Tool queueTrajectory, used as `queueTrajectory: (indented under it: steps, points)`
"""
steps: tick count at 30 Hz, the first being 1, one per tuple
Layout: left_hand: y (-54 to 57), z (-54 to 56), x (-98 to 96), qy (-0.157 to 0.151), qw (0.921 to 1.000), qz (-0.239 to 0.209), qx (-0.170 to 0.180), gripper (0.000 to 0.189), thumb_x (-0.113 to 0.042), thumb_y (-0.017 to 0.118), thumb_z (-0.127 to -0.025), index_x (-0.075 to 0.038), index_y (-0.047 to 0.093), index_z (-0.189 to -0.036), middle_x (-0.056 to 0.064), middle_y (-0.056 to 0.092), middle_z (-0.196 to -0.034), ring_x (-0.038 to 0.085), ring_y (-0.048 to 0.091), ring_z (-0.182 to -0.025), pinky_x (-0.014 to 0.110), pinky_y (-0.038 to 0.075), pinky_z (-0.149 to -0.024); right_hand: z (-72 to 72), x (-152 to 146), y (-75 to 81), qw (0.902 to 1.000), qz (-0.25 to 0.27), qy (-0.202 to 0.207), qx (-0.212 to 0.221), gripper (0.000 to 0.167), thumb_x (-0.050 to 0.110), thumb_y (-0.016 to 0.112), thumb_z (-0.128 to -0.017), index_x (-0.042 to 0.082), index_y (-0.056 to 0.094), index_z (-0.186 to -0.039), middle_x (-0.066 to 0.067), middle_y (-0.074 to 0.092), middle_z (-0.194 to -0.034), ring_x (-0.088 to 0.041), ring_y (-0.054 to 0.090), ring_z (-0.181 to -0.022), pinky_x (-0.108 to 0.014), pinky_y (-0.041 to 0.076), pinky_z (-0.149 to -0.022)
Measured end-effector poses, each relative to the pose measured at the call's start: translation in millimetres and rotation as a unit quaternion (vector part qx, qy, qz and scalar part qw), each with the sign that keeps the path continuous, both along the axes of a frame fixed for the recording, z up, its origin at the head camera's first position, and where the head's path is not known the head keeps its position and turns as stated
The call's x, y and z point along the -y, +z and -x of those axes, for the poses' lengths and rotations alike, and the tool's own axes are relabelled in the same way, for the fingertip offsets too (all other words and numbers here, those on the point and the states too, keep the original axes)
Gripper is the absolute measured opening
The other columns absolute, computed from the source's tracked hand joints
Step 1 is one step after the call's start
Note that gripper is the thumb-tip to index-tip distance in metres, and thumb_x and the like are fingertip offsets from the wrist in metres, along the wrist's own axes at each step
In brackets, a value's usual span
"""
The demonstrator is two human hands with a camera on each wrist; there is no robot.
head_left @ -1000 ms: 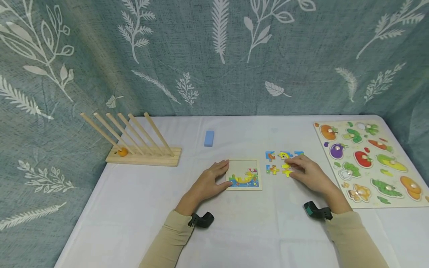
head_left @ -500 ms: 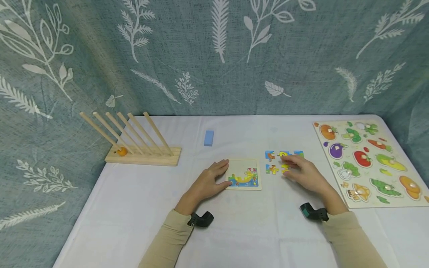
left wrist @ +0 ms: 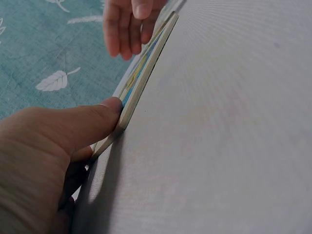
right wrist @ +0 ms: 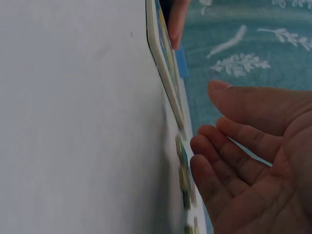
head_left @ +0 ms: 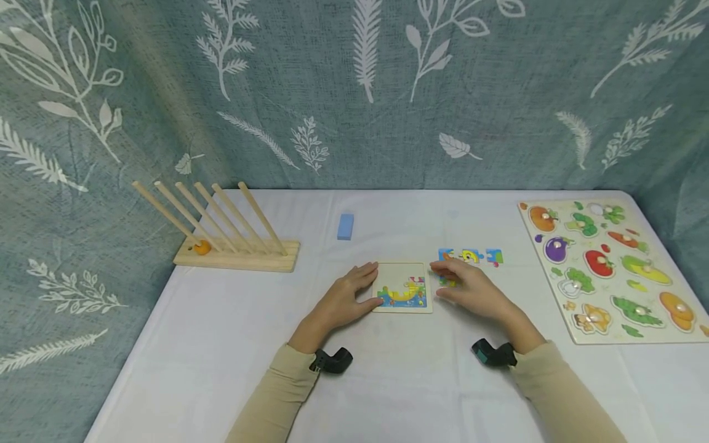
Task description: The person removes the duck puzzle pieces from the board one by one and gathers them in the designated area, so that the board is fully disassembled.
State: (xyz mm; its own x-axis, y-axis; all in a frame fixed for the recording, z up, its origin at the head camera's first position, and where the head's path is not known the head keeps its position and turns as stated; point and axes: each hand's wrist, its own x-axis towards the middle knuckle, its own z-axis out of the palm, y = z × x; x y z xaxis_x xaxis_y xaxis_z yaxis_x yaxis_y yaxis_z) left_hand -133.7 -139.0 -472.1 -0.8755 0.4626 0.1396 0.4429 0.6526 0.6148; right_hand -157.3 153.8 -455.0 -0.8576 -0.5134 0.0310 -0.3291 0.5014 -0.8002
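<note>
A square wooden puzzle board lies on the white cloth, its lower part filled with a yellow and blue picture and its upper part bare. My left hand holds the board's left side, thumb at the near corner and fingers at the far one. In the left wrist view, the thumb presses on the frame's edge. My right hand hovers beside the board's right edge, thumb apart from the fingers and nothing between them. It hides some loose jigsaw pieces; a duck-faced piece and a blue piece show behind it.
A large board of vegetable pictures with knobs lies at the right. At the left stands a wooden base with several upright pegs and an orange bead. A blue block lies behind the puzzle board, before the leaf-patterned curtain.
My right hand has moved left from above the loose pieces to the right edge of the puzzle board. The left hand stays in place on the board.
</note>
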Motion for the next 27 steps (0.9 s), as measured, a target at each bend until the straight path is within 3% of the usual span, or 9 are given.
queueTrajectory:
  steps: [7, 19, 27]
  points:
    - [-0.3, 0.6, -0.1, 0.002, 0.9999, 0.006, 0.009, 0.064, -0.026, 0.071, -0.085, 0.004, 0.047, -0.136, 0.013, 0.041, -0.147, 0.027, 0.036, -0.138, 0.040, 0.026, -0.118, 4.4, 22.0, -0.2, 0.9995, -0.007, 0.028, -0.014, 0.048, 0.014, 0.070, -0.086, 0.003, 0.055, -0.130, -0.011, 0.059, -0.129, -0.027, 0.056, -0.120, -0.046, 0.046, -0.102]
    - [1.0, 0.9, -0.7, -0.001, 0.9999, 0.009, 0.007, 0.065, -0.029, 0.071, -0.085, 0.004, 0.046, -0.136, 0.012, 0.041, -0.147, 0.026, 0.037, -0.138, 0.040, 0.026, -0.118, 3.0, 33.5, -2.7, 0.9964, -0.059, 0.039, -0.046, 0.037, 0.012, 0.070, -0.085, 0.004, 0.063, -0.121, -0.010, 0.055, -0.123, -0.029, 0.051, -0.117, -0.048, 0.045, -0.100]
    - [0.7, 0.2, -0.8, 0.000, 1.0000, 0.006, -0.001, 0.064, -0.027, 0.071, -0.085, 0.005, 0.048, -0.135, 0.013, 0.042, -0.146, 0.028, 0.038, -0.137, 0.041, 0.028, -0.117, 1.4, 34.3, -3.3, 0.9953, -0.052, 0.047, -0.066, 0.033, 0.010, 0.070, -0.085, 0.004, 0.061, -0.117, -0.010, 0.056, -0.119, -0.029, 0.053, -0.113, -0.048, 0.046, -0.098]
